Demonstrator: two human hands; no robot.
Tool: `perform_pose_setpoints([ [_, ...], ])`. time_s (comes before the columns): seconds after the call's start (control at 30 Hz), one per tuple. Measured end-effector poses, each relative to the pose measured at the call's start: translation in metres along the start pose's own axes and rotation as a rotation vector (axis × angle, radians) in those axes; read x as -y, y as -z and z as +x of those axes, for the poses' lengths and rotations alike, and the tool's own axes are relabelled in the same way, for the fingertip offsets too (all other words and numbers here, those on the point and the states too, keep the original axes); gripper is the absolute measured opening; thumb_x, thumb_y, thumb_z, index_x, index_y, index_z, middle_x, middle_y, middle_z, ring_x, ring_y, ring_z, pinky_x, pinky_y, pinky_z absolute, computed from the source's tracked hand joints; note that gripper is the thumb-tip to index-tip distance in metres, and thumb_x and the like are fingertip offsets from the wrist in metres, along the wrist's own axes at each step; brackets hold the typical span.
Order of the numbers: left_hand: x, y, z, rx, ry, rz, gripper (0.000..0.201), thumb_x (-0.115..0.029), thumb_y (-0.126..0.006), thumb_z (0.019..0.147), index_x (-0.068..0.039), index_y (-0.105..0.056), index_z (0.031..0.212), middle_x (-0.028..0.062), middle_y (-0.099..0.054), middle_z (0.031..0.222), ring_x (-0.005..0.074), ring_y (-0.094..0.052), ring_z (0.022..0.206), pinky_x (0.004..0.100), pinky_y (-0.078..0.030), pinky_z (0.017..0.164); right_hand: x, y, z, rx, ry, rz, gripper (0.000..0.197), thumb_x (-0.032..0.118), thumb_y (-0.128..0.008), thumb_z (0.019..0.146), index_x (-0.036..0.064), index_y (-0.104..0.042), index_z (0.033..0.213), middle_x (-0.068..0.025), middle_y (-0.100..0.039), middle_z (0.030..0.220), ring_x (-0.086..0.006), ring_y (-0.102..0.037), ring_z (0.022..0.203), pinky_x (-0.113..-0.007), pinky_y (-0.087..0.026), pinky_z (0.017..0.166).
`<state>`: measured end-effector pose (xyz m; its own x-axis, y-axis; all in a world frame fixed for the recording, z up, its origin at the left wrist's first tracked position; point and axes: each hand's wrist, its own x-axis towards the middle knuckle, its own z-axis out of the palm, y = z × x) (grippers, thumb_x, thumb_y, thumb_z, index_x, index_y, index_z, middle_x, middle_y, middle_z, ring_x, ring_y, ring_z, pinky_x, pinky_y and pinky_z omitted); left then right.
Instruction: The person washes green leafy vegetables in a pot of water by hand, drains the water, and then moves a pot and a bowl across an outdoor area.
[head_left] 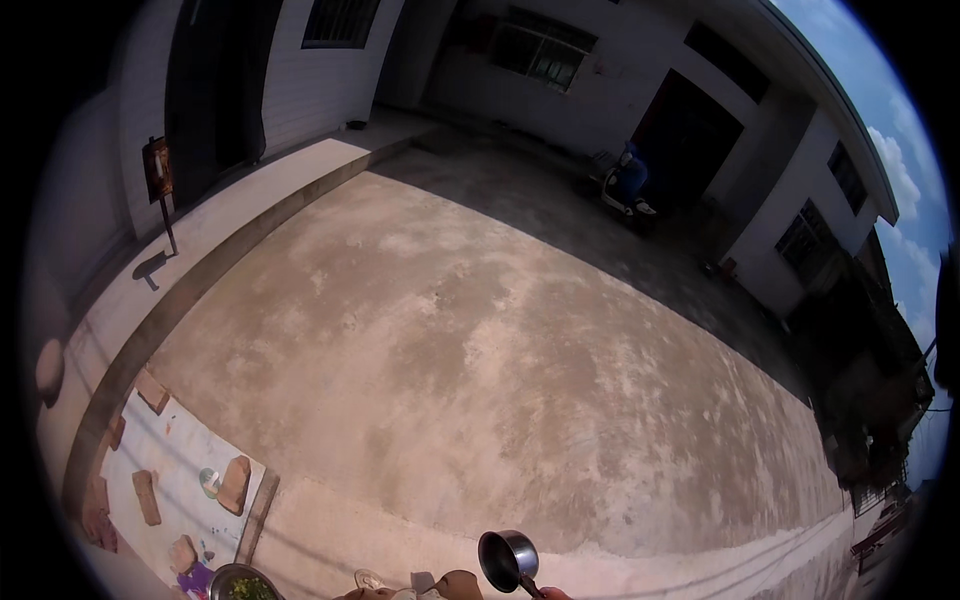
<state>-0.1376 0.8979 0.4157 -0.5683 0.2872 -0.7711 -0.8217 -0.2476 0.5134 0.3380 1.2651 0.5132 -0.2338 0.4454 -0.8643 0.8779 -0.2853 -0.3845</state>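
Note:
A small metal saucepan (518, 552) with a dark inside is at the lower edge, right of the middle. My right hand (554, 594) is closed round its handle; only a bit of the hand shows. At the lower left, a round metal bowl (222, 583) with chopped green leaves in it is cut off by the picture's edge. My left hand is not in view. Beside the bowl lies something purple (196, 578), too small to name.
A pale sheet (185, 470) weighted with several bricks (235, 485) lies at left. A raised concrete step (250, 215) runs along the left wall, with a stand (160, 180) on it. Across the sunlit concrete yard (470, 350), a blue-and-white scooter (627, 180) stands in shade.

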Motion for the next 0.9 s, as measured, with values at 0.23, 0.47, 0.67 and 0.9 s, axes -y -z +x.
perform_pose_setpoints([
  [0.23,-0.041,-0.12,0.054,0.03,0.003,0.086,0.036,-0.005,-0.042,0.079,-0.001,-0.048,0.115,0.0131,-0.054,0.111,0.026,-0.054,0.099,0.038,-0.048,0.08,0.188,0.023,0.066,0.007,0.257,0.101,0.023,0.029,-0.052,0.082,0.0068,-0.051,0.079,-0.004,-0.052,0.06,-0.0144,-0.048,0.046,-0.028,-0.04,0.042],
  [0.47,-0.035,-0.182,0.082,-0.105,-0.014,-0.058,0.035,-0.008,-0.042,0.081,-0.003,-0.048,0.115,0.0126,-0.054,0.112,0.026,-0.054,0.099,0.0383,-0.049,0.079,0.315,0.117,0.147,0.041,0.372,0.033,0.023,0.029,-0.052,0.082,0.0064,-0.051,0.079,-0.0042,-0.052,0.06,-0.0144,-0.048,0.046,-0.028,-0.039,0.042],
  [0.67,0.004,-0.163,0.055,-0.237,-0.136,-0.426,0.034,-0.01,-0.041,0.082,-0.004,-0.048,0.115,0.0122,-0.053,0.113,0.026,-0.054,0.099,0.0386,-0.049,0.078,0.384,0.227,0.186,-0.012,0.28,-0.104,0.022,0.028,-0.052,0.082,0.0061,-0.051,0.079,-0.0044,-0.052,0.06,-0.0144,-0.048,0.045,-0.028,-0.039,0.041],
  [0.9,0.004,-0.202,0.089,-0.385,-0.241,-0.672,0.033,-0.012,-0.04,0.083,-0.005,-0.048,0.114,0.0118,-0.054,0.111,0.025,-0.055,0.098,0.0382,-0.05,0.076,0.505,0.294,0.265,-0.076,0.25,-0.199,0.022,0.028,-0.051,0.082,0.0057,-0.05,0.079,-0.0046,-0.052,0.059,-0.0144,-0.048,0.045,-0.028,-0.039,0.04],
])
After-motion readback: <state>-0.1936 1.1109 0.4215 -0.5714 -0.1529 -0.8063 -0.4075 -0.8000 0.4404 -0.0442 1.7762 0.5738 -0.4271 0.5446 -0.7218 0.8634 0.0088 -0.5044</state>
